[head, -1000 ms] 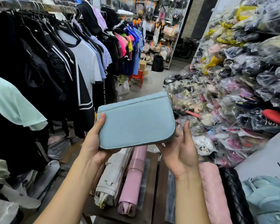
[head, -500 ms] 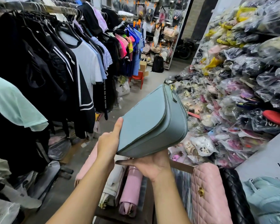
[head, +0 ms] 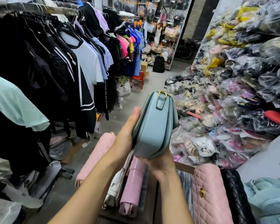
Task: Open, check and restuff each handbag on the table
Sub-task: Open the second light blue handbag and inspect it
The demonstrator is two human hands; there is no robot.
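Since half a second ago the blue handbag (head: 153, 126) has swung from showing its broad face to standing end-on, and the right hand (head: 160, 164) has slid fully under its near end.

Nearest, on the table (head: 183, 167): a lilac bag (head: 132, 183) and a white bag (head: 116, 188) toward the left edge, a quilted pink bag (head: 207, 191) and a quilted black bag (head: 236, 196) toward the right.

Grip: right hand cups the near end from below. The left hand (head: 126, 136) clamps the left face, thumb laid straight along it. The remaining fingers of both hands are hidden behind the bag.

Position: handbag held in the air above the table's far edge, touching nothing but the hands.

Step in hand, as judged: finding the opening. Best to keep the right palm beneath as the support, roll the layered right-hand side toward the body, then free the left thumb to lift the flap.

Handbag: pale blue, smooth, stitched seams, closed. A gold ring (head: 162, 93) sits on a tab at the far end; no strap is visible. It holds a firm shape, so probably still stuffed.

Beyond: a clothes rack (head: 63, 62) on the left, and a heap of bagged shoes (head: 233, 110) on the right.
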